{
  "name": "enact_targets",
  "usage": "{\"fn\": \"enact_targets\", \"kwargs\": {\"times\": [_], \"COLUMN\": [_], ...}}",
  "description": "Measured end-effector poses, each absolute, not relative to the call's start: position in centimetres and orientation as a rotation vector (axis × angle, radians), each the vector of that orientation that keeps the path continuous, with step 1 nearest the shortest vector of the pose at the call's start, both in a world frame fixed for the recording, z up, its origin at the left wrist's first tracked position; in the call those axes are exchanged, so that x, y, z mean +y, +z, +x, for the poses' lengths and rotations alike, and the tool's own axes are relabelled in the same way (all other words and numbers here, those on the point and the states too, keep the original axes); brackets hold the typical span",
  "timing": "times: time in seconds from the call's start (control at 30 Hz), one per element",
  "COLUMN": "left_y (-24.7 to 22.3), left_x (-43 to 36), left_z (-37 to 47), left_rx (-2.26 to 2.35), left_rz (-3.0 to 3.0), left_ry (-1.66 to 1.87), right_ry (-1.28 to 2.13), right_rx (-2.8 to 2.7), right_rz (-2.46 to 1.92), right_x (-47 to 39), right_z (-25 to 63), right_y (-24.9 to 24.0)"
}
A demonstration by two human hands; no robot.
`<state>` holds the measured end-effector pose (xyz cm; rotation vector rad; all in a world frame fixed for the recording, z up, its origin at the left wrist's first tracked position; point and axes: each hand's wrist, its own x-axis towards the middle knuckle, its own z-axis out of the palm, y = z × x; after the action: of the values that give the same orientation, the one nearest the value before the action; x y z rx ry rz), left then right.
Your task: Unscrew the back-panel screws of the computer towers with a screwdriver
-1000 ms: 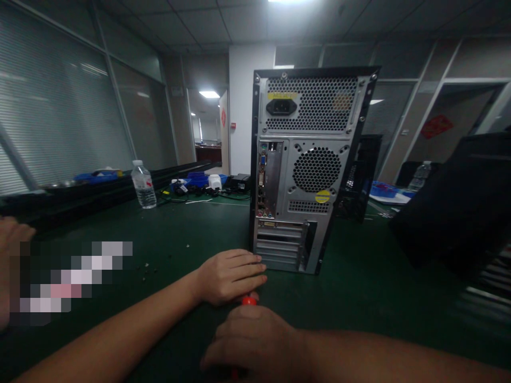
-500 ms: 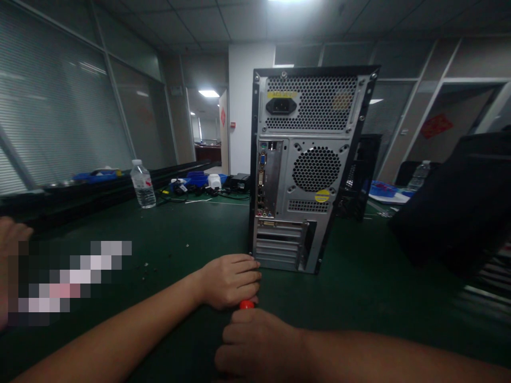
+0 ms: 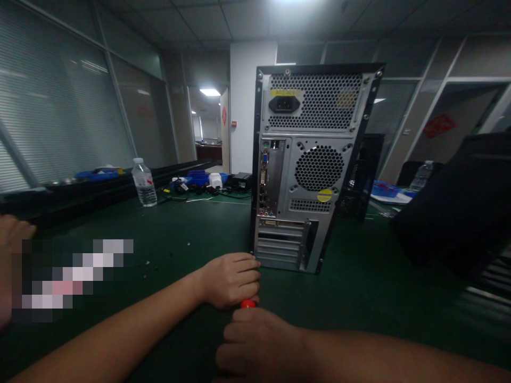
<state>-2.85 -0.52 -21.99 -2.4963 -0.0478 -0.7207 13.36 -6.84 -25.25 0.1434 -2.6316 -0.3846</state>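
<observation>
My left hand (image 3: 230, 280) rests by the lower left corner of a computer tower (image 3: 275, 175), fingers together and curled down. What lies under them is hidden. Just below it, my right hand (image 3: 259, 340) is closed in a fist around a red handle (image 3: 248, 304); only its rounded red end shows between the two hands. The tower stands upright with its metal back towards me, showing the power socket, ports, fan grille and slot covers.
On the green table (image 3: 191, 223) stands a water bottle (image 3: 144, 183). Small loose bits (image 3: 147, 268) lie left of my forearm. Adapters and cables (image 3: 215, 183) sit at the back. A dark case (image 3: 459, 202) is at right. Another person's hand (image 3: 14, 231) shows at the left edge.
The view has shifted very slightly. Both hands and the tower otherwise keep their places.
</observation>
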Motion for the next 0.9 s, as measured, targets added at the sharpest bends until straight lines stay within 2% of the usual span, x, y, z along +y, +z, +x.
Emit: {"fn": "enact_targets", "kwargs": {"times": [0.9], "left_y": [-21.94], "left_x": [-0.61], "left_z": [-2.83], "left_rx": [-0.070], "left_rz": [-2.498], "left_ry": [-0.694], "right_ry": [-0.343], "right_rx": [-2.651], "right_rz": [0.176], "right_x": [-6.73], "right_z": [13.30], "right_y": [-25.50]}}
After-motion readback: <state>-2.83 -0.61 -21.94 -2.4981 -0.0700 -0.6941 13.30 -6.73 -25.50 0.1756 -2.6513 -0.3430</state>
